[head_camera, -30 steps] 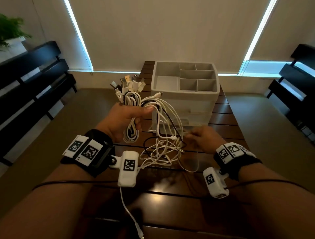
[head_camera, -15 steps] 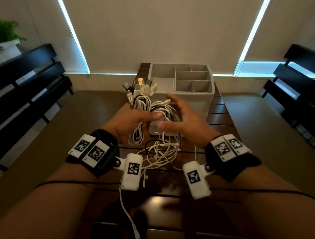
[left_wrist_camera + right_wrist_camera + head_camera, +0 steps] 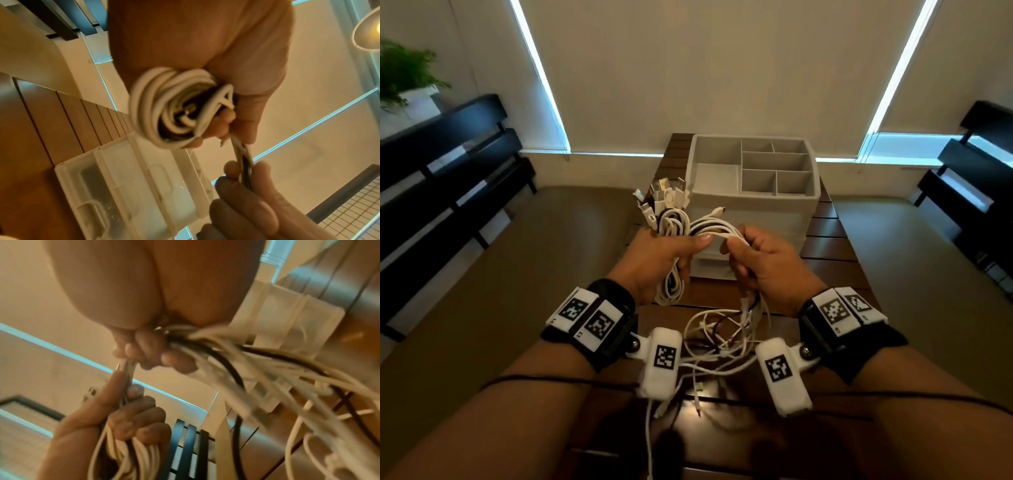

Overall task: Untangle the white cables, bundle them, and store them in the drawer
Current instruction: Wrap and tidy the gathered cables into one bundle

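My left hand [image 3: 667, 253] grips a folded bundle of white cables [image 3: 671, 274] upright, their plugs [image 3: 664, 198] fanned out above my fist. In the left wrist view the bundle's coiled loops [image 3: 174, 107] fill my palm. My right hand [image 3: 756, 260] grips the cable strands [image 3: 717, 230] that run across from the bundle. Below it a loose tangle of white and dark cables [image 3: 722, 335] hangs to the table, and the right wrist view has these cables [image 3: 257, 369] streaming out of my fist. The white drawer organiser [image 3: 753, 192] stands just behind both hands.
The organiser's top has several open compartments [image 3: 774, 161], and drawer fronts [image 3: 131, 191] show below in the left wrist view. The dark slatted wooden table [image 3: 835, 246] is narrow. Black benches [image 3: 448, 164] line both sides, and a plant [image 3: 404, 75] stands at far left.
My right hand rose from the tangle on the table, opened beside the bundle, and now grips the strands next to my left hand. The bundle has shifted slightly right.
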Available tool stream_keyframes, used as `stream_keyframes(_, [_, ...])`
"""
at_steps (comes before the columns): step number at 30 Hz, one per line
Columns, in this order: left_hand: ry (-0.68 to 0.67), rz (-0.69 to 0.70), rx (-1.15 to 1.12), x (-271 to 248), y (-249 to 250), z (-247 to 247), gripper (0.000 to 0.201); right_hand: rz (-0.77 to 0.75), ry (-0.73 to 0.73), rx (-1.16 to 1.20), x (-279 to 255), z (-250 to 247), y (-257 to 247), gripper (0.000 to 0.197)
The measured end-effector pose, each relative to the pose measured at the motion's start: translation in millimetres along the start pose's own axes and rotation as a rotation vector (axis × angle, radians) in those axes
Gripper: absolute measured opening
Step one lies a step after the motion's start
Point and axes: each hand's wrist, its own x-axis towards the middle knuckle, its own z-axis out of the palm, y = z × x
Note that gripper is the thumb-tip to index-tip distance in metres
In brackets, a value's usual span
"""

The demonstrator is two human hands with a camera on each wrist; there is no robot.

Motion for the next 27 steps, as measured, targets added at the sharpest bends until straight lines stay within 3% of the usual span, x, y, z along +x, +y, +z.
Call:
stream_keyframes(3, [-0.097, -0.083, 0.042, -5.1, -8.3, 7.3, 0.024, -0.043, 0.085, -0.079, 0.5, -0.3, 4.8, 0.028])
stream_keyframes(7, [-0.175, -0.163, -0.008, -10.0, -18.5, 20.7, 0.003, -0.047, 0.171, -0.144, 0.4, 4.6, 9.5, 0.03])
stream_keyframes(12, [-0.209, -0.191, -0.169, -13.0, -17.8, 35.2, 0.012, 0.04, 0.185, 0.142, -12.7, 6.3, -7.9, 0.05])
stream_keyframes(15, [-0.171, -0.249, -0.265, -10.9, -20.3, 42.2, 0.018, 0.093, 0.201, 0.421, -12.7, 7.1, -9.1, 0.047])
stream_keyframes(17, [-0.131, -0.246, -0.283, -8.4, -24.7, 45.8, 0.023, 0.117, 0.217, 0.486, -10.2, 11.3, -3.9, 0.042])
stream_keyframes(24, [0.136, -0.159, -0.308, -6.2, -25.2, 60.1, 0.009, 0.121, 0.255, 0.373, -11.2, 15.1, 4.9, 0.034])
stream_keyframes(27, [0.257, -0.156, -0.244, -2.2, -20.5, 59.6, 0.02, 0.061, 0.22, 0.164, -8.9, 11.4, 6.7, 0.032])
